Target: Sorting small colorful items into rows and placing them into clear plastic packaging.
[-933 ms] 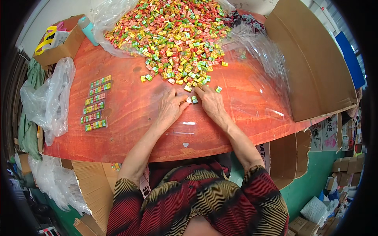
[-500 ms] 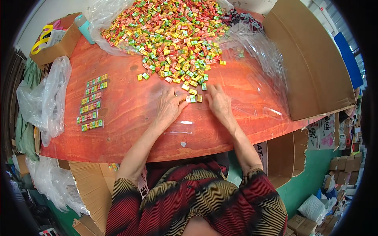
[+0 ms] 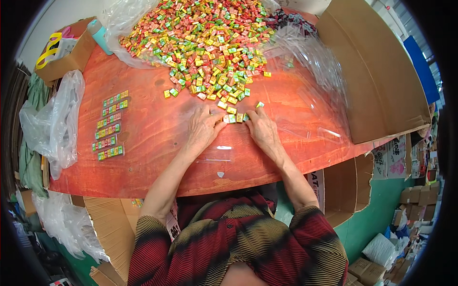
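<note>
Between my hands, small block-shaped pieces stand side by side in a short row [image 3: 239,117] on the red table. My left hand [image 3: 204,126] is closed in a pinch at the row's left end, thumb and forefinger against a whitish-green piece [image 3: 232,118]. At the right end, my right hand [image 3: 263,127] has its fingers closed on a green piece [image 3: 245,117], partly hidden by them. Another yellow-green piece [image 3: 260,104] touches or lies just beyond the right fingertips. Loose yellow pieces [image 3: 231,110] lie just beyond the row, leading to a big multicoloured heap [image 3: 214,47].
Several filled strips [image 3: 109,131] of such pieces lie at left. Clear plastic trays [image 3: 330,135] rest at right and a clear one [image 3: 214,155] before me. A tall cardboard box [image 3: 377,76] borders the right; plastic bags [image 3: 59,119] and a turquoise bottle [image 3: 99,37] stand left.
My right hand has moved slightly left and closed in on the row, bringing a green piece to its right end. A yellow-green piece now shows at its fingertips. The left hand stays nearly in place.
</note>
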The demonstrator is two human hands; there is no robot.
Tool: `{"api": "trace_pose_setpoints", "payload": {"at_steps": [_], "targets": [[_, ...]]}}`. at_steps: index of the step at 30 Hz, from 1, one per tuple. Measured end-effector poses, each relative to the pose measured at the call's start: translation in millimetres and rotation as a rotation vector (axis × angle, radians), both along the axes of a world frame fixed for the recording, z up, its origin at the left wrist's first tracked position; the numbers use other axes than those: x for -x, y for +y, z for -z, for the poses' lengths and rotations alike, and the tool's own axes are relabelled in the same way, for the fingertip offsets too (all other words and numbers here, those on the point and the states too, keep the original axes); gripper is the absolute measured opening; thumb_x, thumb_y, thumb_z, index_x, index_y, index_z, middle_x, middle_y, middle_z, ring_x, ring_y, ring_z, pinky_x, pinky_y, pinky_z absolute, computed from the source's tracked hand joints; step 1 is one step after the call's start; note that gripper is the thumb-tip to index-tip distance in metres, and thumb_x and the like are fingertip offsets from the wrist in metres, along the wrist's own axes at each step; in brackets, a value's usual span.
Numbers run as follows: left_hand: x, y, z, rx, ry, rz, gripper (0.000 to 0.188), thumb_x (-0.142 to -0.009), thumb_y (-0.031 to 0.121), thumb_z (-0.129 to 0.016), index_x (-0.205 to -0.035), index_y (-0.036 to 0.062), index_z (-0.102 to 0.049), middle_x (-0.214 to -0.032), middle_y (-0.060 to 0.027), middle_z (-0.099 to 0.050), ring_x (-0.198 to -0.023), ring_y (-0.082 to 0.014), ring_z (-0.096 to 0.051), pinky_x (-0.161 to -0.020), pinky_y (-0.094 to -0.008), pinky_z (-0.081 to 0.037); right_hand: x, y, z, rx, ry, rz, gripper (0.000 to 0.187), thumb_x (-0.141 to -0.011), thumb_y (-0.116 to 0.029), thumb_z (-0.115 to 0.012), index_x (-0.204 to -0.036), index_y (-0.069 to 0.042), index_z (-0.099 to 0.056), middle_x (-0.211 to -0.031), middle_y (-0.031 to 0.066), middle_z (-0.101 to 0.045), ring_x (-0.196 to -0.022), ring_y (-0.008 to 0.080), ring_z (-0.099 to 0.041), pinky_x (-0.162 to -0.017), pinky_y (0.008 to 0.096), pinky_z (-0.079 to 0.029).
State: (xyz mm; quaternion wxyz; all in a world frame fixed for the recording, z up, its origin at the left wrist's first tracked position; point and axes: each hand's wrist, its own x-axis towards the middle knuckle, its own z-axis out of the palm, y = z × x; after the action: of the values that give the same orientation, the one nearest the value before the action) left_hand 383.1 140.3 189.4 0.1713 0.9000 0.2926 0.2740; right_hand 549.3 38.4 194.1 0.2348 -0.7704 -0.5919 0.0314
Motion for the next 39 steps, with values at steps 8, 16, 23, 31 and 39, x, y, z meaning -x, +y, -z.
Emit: {"api": "trace_pose_setpoints", "payload": {"at_steps": [8, 16, 23, 31, 39], "targets": [[-2.4, -1.9, -0.5, 0.000, 0.080, -0.035, 0.026, -0.067, 0.024, -0.070, -0.092, 0.0174, -0.067, -0.088, -0.0078, -0.048, -0.085, -0.0275, -0.048, -0.070, -0.0397, -0.043, 5.8, 21.6, -11.5, -0.167, 0.104, -0.029, 0.015, -0.077, -0.017, -0.060, -0.088, -0.007, -0.061, -0.082, 0.0112, -0.056, -0.076, 0.0289, -0.058, -0.063, 0.0383, -0.047], [-4.3, -1.4, 3.8, -0.016, 0.084, -0.043, 0.027, -0.068, 0.027, -0.069, -0.094, 0.0185, -0.066, -0.086, -0.0085, -0.047, -0.082, -0.0275, -0.048, -0.067, -0.0393, -0.042, 13.3, 65.9, -8.4, 0.195, -0.009, -0.005, 0.017, -0.074, -0.020, -0.059, -0.077, -0.003, -0.061, -0.080, 0.0163, -0.059, -0.078, 0.0327, -0.058, -0.064, 0.0430, -0.046], [-2.2, -1.9, 7.3, -0.048, 0.055, -0.051, 0.025, -0.068, 0.028, -0.069, -0.091, 0.0177, -0.066, -0.085, -0.0078, -0.047, -0.082, -0.0274, -0.047, -0.066, -0.0394, -0.041, 8.4, 55.1, -4.6, 0.016, 0.042, -0.160, 0.014, -0.076, -0.014, -0.054, -0.081, -0.002, -0.059, -0.080, 0.0197, -0.058, -0.077, 0.0341, -0.059, -0.063, 0.0434, -0.046], [-3.1, -2.9, 4.9, -0.022, 0.057, -0.039, 0.023, -0.070, 0.025, -0.068, -0.091, 0.0156, -0.066, -0.086, -0.0083, -0.047, -0.083, -0.0272, -0.046, -0.069, -0.0382, -0.041, -4.7, 60.1, -2.3, 0.054, 0.078, -0.177, 0.014, -0.075, -0.014, -0.056, -0.085, -0.005, -0.061, -0.081, 0.0162, -0.059, -0.077, 0.0319, -0.059, -0.065, 0.0431, -0.046], [-4.0, -3.6, 7.5, -0.034, 0.085, -0.046, 0.024, -0.069, 0.027, -0.068, -0.090, 0.0168, -0.067, -0.087, -0.0082, -0.047, -0.083, -0.0269, -0.047, -0.068, -0.0388, -0.042, -2.4, 64.7, -2.7, -0.009, -0.120, -0.240, 0.012, -0.076, -0.014, -0.055, -0.079, -0.005, -0.061, -0.075, 0.0159, -0.059, -0.071, 0.0315, -0.059, -0.062, 0.0428, -0.046]]}}
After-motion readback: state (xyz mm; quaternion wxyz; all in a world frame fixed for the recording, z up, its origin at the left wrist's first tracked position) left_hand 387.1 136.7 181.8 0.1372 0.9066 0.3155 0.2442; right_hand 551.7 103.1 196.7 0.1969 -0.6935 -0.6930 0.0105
